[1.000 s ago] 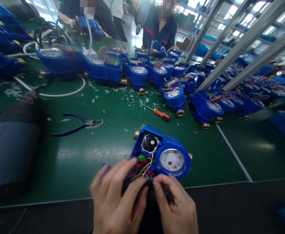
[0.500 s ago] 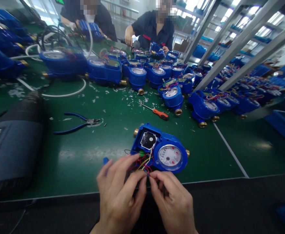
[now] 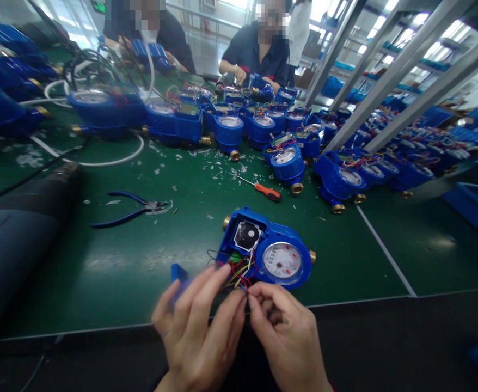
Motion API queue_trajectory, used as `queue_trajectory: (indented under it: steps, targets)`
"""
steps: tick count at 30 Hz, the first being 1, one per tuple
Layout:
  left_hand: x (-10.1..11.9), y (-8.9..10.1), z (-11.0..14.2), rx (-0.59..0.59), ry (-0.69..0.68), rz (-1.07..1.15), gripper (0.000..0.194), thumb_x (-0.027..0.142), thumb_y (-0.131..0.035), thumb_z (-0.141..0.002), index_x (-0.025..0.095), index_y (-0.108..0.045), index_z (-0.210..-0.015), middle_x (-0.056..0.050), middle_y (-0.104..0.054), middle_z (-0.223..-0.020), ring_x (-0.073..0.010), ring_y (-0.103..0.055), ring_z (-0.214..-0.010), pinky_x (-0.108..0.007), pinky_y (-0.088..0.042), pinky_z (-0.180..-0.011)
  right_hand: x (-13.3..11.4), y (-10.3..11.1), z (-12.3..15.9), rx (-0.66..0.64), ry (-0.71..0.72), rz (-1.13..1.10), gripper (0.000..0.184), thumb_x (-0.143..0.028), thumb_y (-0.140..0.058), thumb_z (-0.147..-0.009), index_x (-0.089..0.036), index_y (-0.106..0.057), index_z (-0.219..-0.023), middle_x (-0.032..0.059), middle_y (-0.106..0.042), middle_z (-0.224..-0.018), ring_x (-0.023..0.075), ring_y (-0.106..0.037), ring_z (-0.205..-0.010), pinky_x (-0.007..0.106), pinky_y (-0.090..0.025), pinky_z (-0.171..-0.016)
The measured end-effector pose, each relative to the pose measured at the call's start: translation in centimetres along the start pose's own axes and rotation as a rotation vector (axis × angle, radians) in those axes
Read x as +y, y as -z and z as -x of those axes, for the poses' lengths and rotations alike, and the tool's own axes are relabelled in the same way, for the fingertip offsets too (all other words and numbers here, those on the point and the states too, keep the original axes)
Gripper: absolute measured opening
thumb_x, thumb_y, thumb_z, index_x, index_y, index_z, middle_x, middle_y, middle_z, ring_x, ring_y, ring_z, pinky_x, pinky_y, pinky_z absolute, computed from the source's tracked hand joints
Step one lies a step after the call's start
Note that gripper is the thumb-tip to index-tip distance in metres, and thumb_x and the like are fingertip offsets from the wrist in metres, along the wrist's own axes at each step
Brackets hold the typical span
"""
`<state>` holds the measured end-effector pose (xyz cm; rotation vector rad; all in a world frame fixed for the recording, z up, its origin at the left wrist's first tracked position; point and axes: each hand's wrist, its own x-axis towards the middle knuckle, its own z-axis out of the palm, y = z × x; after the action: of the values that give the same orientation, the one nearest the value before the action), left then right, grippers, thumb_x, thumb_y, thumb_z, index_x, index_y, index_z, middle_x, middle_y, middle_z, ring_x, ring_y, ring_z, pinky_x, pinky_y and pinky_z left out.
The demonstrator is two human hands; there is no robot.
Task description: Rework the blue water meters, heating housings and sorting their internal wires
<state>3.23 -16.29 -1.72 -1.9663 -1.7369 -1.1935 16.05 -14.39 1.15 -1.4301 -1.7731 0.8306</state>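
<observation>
A blue water meter (image 3: 282, 228) with brass ends lies on the green bench near its front edge. Its round dial (image 3: 282, 263) faces up, and its square compartment is uncovered, showing a black part (image 3: 247, 235) and loose coloured wires (image 3: 244, 272). My left hand (image 3: 204, 321) pinches the wires at thumb and forefinger, its other fingers spread toward the compartment. Fingertip to fingertip with it, my right hand (image 3: 283, 332) pinches the same wires by the bench edge. The wire ends are hidden between the fingers. A small blue piece (image 3: 178, 274) shows behind my left hand, partly covered.
Blue-handled pliers (image 3: 130, 209) and an orange screwdriver (image 3: 267, 192) lie beyond the meter. A dark heat-gun-like tool (image 3: 30, 234) sits at left. Several more meters (image 3: 286, 160) line the back, with white scraps before them. Metal posts (image 3: 357, 117) slant at right; two co-workers (image 3: 259, 49) sit opposite.
My left hand's outer fingers have shifted slightly left, uncovering more of the small blue piece. Both hands still pinch the wires. The dark tool at left appears lower and turned.
</observation>
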Motion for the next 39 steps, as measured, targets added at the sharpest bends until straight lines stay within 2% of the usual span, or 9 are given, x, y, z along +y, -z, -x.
queue_trajectory:
  steps: [4, 8, 12, 15, 19, 24, 30, 35, 39]
  targets:
    - [0.4, -0.4, 0.0, 0.068, 0.010, -0.015, 0.021, 0.016, -0.072, -0.068, 0.022, -0.068, -0.088, -0.008, -0.067, -0.106, -0.0224, -0.059, -0.100, -0.047, -0.029, -0.099, -0.1, 0.2, -0.2, -0.011, -0.056, -0.043, 0.010, -0.019, -0.054, -0.082, -0.020, -0.064, -0.079, -0.0026, -0.061, -0.064, 0.0093, -0.053, -0.048, 0.017, -0.041, -0.041]
    - [0.1, -0.5, -0.7, -0.021, 0.001, 0.052, 0.015, 0.015, -0.069, -0.071, 0.023, -0.067, -0.083, -0.006, -0.067, -0.105, -0.0224, -0.058, -0.101, -0.049, -0.028, -0.098, 0.1, 0.3, -0.2, 0.015, -0.004, 0.017, 0.011, -0.018, -0.054, -0.083, -0.019, -0.063, -0.079, -0.0022, -0.061, -0.065, 0.0095, -0.053, -0.048, 0.018, -0.042, -0.043]
    - [-0.2, -0.3, -1.4, -0.077, 0.033, 0.113, 0.010, 0.017, -0.066, -0.073, 0.024, -0.066, -0.079, -0.004, -0.067, -0.104, -0.0217, -0.058, -0.100, -0.050, -0.029, -0.097, 0.4, 0.5, -0.4, 0.033, 0.201, 0.181, 0.015, -0.016, -0.049, -0.087, -0.016, -0.063, -0.083, 0.0016, -0.063, -0.069, 0.0130, -0.057, -0.055, 0.022, -0.046, -0.051]
    - [-0.2, -0.2, -1.9, -0.121, 0.108, 0.182, 0.008, 0.021, -0.062, -0.076, 0.027, -0.067, -0.077, -0.002, -0.067, -0.104, -0.0223, -0.057, -0.101, -0.050, -0.028, -0.097, 0.6, 0.7, -0.8, 0.032, 0.363, 0.292, 0.018, -0.014, -0.046, -0.090, -0.013, -0.063, -0.087, 0.0044, -0.063, -0.070, 0.0158, -0.060, -0.060, 0.025, -0.048, -0.056]
    - [-0.3, -0.2, -2.4, -0.162, 0.127, 0.214, 0.009, 0.022, -0.060, -0.075, 0.029, -0.066, -0.074, 0.001, -0.067, -0.102, -0.0211, -0.057, -0.101, -0.048, -0.027, -0.098, 0.8, 0.7, -1.1, 0.019, 0.457, 0.378, 0.017, -0.012, -0.045, -0.090, -0.011, -0.063, -0.090, 0.0061, -0.063, -0.070, 0.0174, -0.062, -0.061, 0.026, -0.049, -0.055]
    - [-0.6, 0.0, -2.8, -0.202, 0.127, 0.239, 0.009, 0.024, -0.060, -0.076, 0.030, -0.066, -0.075, 0.002, -0.066, -0.101, -0.0207, -0.056, -0.101, -0.047, -0.027, -0.099, 0.4, 1.0, -1.7, -0.021, 0.485, 0.410, 0.022, -0.013, -0.041, -0.091, -0.012, -0.063, -0.086, 0.0058, -0.063, -0.067, 0.0177, -0.062, -0.057, 0.026, -0.050, -0.051]
    - [-0.8, 0.2, -3.0, -0.270, 0.131, 0.270, 0.008, 0.025, -0.060, -0.076, 0.031, -0.065, -0.076, 0.004, -0.065, -0.103, -0.0204, -0.055, -0.102, -0.048, -0.026, -0.100, 0.4, 1.4, -2.2, -0.093, 0.472, 0.380, 0.021, -0.012, -0.042, -0.089, -0.013, -0.062, -0.085, 0.0058, -0.063, -0.070, 0.0178, -0.063, -0.060, 0.027, -0.053, -0.057]
    - [-1.0, 0.4, -3.4, -0.282, 0.114, 0.294, 0.009, 0.025, -0.058, -0.077, 0.031, -0.065, -0.075, 0.004, -0.066, -0.100, -0.0210, -0.055, -0.101, -0.049, -0.026, -0.099, 0.4, 1.6, -2.5, -0.186, 0.446, 0.425, 0.019, -0.013, -0.042, -0.088, -0.015, -0.061, -0.084, 0.0043, -0.061, -0.070, 0.0180, -0.061, -0.057, 0.028, -0.051, -0.051]
    - [-1.1, 0.0, -3.2, -0.295, 0.094, 0.323, 0.010, 0.024, -0.058, -0.078, 0.030, -0.065, -0.075, 0.003, -0.066, -0.099, -0.0207, -0.056, -0.099, -0.049, -0.027, -0.097, 0.7, 1.9, -2.7, -0.184, 0.456, 0.447, 0.019, -0.015, -0.042, -0.089, -0.017, -0.060, -0.084, 0.0030, -0.061, -0.069, 0.0170, -0.061, -0.056, 0.028, -0.050, -0.049]
